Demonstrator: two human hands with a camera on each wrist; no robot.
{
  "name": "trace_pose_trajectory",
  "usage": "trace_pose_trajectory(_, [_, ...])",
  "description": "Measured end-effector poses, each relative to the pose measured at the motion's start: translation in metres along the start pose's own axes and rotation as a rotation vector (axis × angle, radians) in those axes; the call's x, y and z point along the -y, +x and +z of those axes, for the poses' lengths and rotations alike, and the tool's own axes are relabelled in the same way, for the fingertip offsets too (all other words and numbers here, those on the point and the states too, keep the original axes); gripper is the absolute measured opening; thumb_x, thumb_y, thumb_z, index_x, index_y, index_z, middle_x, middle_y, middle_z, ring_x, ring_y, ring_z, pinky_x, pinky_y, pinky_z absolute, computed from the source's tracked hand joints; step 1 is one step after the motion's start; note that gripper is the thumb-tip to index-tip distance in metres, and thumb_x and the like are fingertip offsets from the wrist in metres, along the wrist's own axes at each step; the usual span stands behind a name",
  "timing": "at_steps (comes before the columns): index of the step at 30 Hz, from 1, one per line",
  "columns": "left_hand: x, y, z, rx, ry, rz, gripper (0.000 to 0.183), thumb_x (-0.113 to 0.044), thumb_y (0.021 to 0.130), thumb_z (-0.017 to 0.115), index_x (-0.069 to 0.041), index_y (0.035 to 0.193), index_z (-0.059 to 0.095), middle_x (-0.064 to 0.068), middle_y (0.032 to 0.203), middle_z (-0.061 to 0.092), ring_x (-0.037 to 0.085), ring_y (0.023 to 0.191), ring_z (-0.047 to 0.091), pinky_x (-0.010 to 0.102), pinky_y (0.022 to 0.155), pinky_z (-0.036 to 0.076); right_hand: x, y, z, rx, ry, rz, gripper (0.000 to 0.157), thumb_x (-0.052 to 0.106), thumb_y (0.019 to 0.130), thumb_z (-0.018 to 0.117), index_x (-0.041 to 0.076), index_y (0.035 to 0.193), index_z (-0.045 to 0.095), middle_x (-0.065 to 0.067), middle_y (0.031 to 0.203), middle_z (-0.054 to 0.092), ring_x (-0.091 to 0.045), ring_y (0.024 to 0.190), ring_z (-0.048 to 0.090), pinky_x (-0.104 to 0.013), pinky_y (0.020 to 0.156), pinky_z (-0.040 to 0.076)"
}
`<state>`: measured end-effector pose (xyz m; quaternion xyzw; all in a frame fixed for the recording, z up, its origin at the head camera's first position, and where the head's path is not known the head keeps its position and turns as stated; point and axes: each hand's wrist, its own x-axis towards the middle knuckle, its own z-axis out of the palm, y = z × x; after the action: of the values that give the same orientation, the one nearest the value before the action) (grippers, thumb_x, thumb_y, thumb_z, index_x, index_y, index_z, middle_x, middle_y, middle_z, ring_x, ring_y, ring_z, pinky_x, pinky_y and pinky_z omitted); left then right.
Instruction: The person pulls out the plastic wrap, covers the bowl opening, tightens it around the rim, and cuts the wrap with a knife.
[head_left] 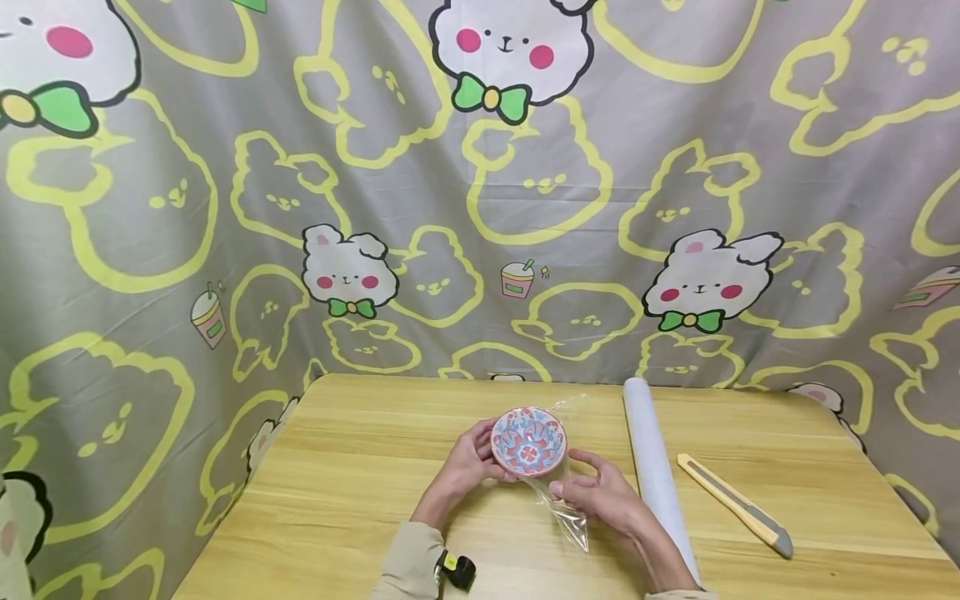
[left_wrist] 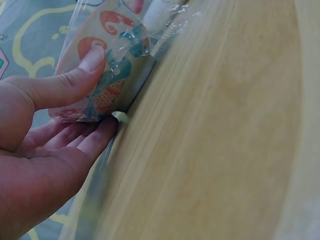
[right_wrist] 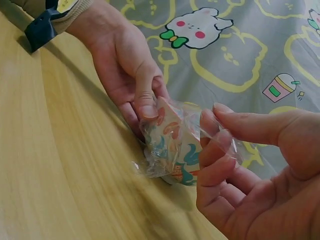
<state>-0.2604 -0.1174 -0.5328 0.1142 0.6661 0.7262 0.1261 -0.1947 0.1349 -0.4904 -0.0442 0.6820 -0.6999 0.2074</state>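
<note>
A small bowl (head_left: 528, 442) with a red, blue and white floral pattern is held above the table, its inside facing the head camera. Clear plastic film (head_left: 574, 527) covers it and hangs in a loose tail below. My left hand (head_left: 467, 460) grips the bowl's left side; in the left wrist view the thumb (left_wrist: 75, 75) presses the patterned wall and the fingers lie beneath. On the other side, my right hand (head_left: 606, 500) pinches the film between thumb and curled fingers, as the right wrist view shows. Film partly hides the bowl's outside there.
To the right lies a long white roll (head_left: 660, 483) on the wooden table (head_left: 322, 500). Beyond it is a yellow utility knife (head_left: 735, 504). A patterned curtain (head_left: 420, 192) stands along the table's back and left sides.
</note>
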Motion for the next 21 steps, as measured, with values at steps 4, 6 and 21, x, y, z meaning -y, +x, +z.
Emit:
trace_pose_trajectory(4, [-0.001, 0.000, 0.000, -0.012, 0.029, 0.007, 0.093, 0.032, 0.067, 0.072, 0.010, 0.150, 0.038, 0.032, 0.148, 0.048, 0.045, 0.134, 0.050, 0.037, 0.101, 0.055, 0.003, -0.001, 0.000, 0.004, -0.002, -0.008, 0.087, 0.014, 0.093, 0.073, -0.013, 0.154, 0.017, -0.020, 0.112, 0.072, -0.019, 0.085, 0.070, -0.024, 0.067, 0.057])
trace_pose_trajectory(6, [-0.002, 0.000, 0.001, -0.020, 0.044, 0.005, 0.091, 0.031, 0.068, 0.073, 0.009, 0.150, 0.039, 0.032, 0.147, 0.049, 0.045, 0.134, 0.051, 0.037, 0.102, 0.054, 0.004, -0.002, -0.001, 0.008, -0.007, -0.013, 0.086, 0.014, 0.094, 0.073, -0.013, 0.154, 0.017, -0.024, 0.114, 0.071, -0.019, 0.087, 0.069, -0.022, 0.065, 0.054])
trace_pose_trajectory(21, [0.000, 0.000, 0.000, -0.010, 0.036, 0.013, 0.094, 0.033, 0.065, 0.071, 0.011, 0.150, 0.037, 0.033, 0.148, 0.047, 0.046, 0.135, 0.049, 0.039, 0.100, 0.055, -0.023, 0.006, 0.011, -0.089, -0.308, -0.126, 0.014, 0.004, 0.091, 0.074, -0.008, 0.096, 0.068, -0.002, 0.068, 0.065, -0.011, 0.059, 0.052, -0.019, 0.048, 0.042])
